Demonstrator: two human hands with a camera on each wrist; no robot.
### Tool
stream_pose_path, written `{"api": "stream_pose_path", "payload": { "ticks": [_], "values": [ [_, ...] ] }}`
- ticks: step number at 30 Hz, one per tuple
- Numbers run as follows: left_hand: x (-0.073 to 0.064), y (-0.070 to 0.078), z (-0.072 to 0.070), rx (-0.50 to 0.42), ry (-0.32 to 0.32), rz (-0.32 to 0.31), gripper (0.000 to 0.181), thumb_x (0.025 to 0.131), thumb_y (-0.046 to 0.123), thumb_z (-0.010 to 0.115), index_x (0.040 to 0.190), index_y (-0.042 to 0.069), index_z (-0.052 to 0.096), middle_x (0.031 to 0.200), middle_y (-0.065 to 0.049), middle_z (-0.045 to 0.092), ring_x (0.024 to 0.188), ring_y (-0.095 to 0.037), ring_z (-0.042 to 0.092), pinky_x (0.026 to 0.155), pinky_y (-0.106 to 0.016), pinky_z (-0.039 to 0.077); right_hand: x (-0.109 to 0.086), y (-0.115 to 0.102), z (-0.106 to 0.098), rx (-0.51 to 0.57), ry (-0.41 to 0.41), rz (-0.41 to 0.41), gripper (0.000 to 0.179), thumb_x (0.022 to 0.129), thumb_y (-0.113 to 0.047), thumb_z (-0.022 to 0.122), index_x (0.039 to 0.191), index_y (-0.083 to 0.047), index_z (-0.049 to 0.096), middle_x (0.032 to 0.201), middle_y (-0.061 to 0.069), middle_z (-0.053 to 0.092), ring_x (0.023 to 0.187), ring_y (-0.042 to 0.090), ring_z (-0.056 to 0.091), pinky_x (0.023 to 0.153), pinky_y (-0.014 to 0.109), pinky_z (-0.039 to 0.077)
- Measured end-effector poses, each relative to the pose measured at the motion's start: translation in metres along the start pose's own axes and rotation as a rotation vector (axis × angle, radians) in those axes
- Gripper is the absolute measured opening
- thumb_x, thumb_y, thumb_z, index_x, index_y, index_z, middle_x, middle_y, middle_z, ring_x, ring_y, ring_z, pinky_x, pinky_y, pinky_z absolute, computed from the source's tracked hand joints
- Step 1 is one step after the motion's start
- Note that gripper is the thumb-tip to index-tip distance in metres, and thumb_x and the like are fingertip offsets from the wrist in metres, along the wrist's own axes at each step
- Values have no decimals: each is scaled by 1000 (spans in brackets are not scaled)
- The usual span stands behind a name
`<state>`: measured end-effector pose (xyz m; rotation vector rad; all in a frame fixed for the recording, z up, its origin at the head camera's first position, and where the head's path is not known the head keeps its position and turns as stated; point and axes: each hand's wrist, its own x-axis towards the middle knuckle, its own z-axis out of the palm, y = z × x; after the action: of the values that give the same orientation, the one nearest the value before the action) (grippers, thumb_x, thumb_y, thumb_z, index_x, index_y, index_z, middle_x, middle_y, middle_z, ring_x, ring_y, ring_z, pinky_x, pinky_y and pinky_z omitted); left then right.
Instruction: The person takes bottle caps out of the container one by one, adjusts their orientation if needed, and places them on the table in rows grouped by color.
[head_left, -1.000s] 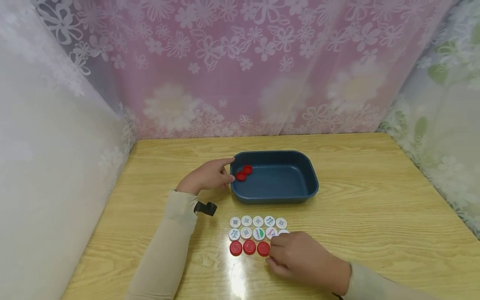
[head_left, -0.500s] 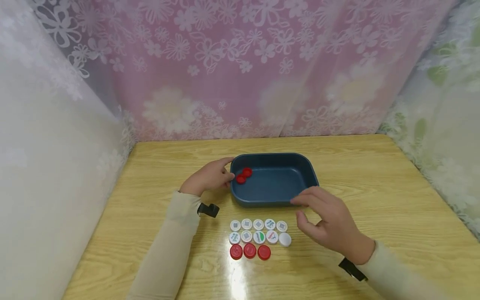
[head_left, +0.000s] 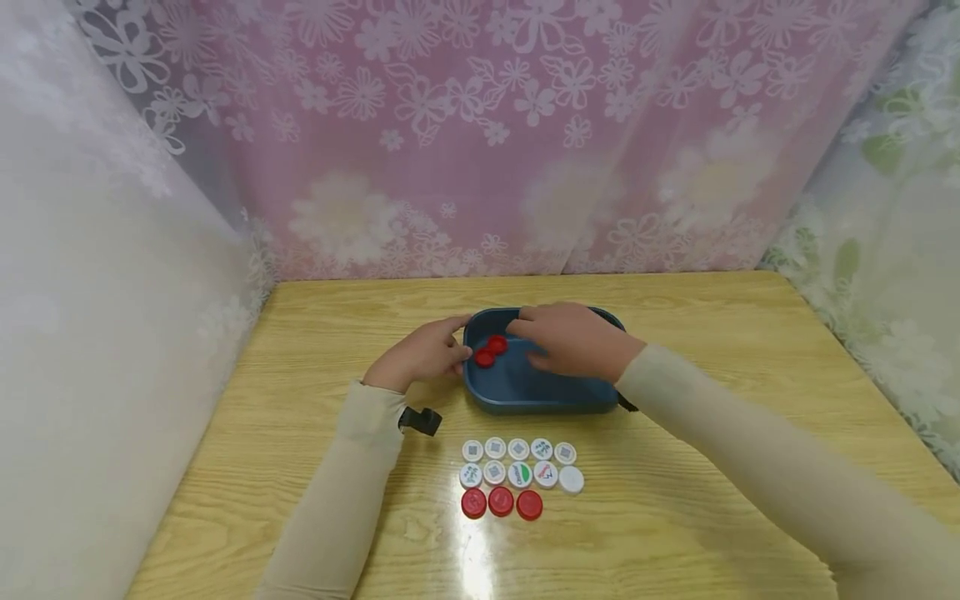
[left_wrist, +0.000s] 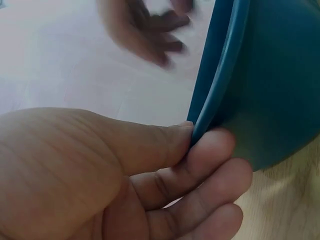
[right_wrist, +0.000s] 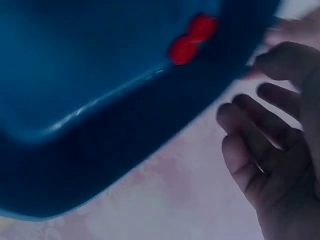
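Note:
My left hand (head_left: 422, 353) pinches the left rim of a dark blue plastic basin (head_left: 540, 406). In the left wrist view its thumb (left_wrist: 155, 145) lies on the inner side and its fingers outside the wall. Two red bottle caps (head_left: 485, 357) lie touching in the basin's left end. Over the basin hovers my right hand (head_left: 576, 340), fingertips pointing towards those caps. The right wrist view shows this right hand (right_wrist: 270, 150) with relaxed, slightly bent fingers and nothing between them, apart from the red caps (right_wrist: 183, 50).
In front of the basin, caps lie in rows on the wooden table (head_left: 720, 417): two rows of white caps (head_left: 520, 475) with printed tops, then three red caps (head_left: 501, 502). A plain white cap (head_left: 572, 479) ends the middle row. A pink floral curtain (head_left: 480, 167) hangs behind.
My right hand has left the right end of the cap rows and swung forward and left over the basin. The plain white cap it partly covered now shows fully. My left hand keeps its grip.

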<state>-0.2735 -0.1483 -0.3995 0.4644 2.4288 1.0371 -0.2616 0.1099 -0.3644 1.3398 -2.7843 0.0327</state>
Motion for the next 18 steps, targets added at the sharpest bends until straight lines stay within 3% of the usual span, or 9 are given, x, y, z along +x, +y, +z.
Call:
{"api": "stream_pose_path", "payload": {
  "ticks": [6, 10, 14, 18],
  "values": [
    [1, -3, -1, 9, -9, 11, 64, 109, 20, 55, 166, 20, 26, 95, -14, 73, 91, -34, 70, 71, -32, 50, 54, 16, 29, -190, -255, -36, 49, 89, -30, 84, 129, -13, 63, 86, 0, 67, 67, 17, 60, 69, 37, 56],
    [1, -4, 1, 17, -11, 15, 63, 109, 20, 55, 166, 20, 26, 95, -14, 73, 90, -32, 70, 72, -32, 49, 76, 8, 37, -303, -391, -46, 46, 90, -26, 82, 130, -12, 63, 87, 5, 71, 67, 21, 62, 71, 39, 59],
    [0, -4, 1, 17, -15, 16, 63, 110, 20, 54, 166, 19, 25, 96, -17, 73, 90, -33, 70, 72, -32, 49, 83, -1, 41, -319, -431, -54, 28, 98, -11, 73, 125, -11, 66, 92, 8, 74, 73, 24, 68, 78, 42, 60],
    [2, -4, -3, 33, -6, 18, 62, 110, 20, 53, 166, 19, 25, 94, -16, 73, 89, -33, 69, 71, -33, 48, 87, 8, 55, -238, -382, -29, 16, 101, -12, 68, 117, -13, 67, 91, 5, 73, 78, 23, 70, 82, 42, 60]
  ]
}}
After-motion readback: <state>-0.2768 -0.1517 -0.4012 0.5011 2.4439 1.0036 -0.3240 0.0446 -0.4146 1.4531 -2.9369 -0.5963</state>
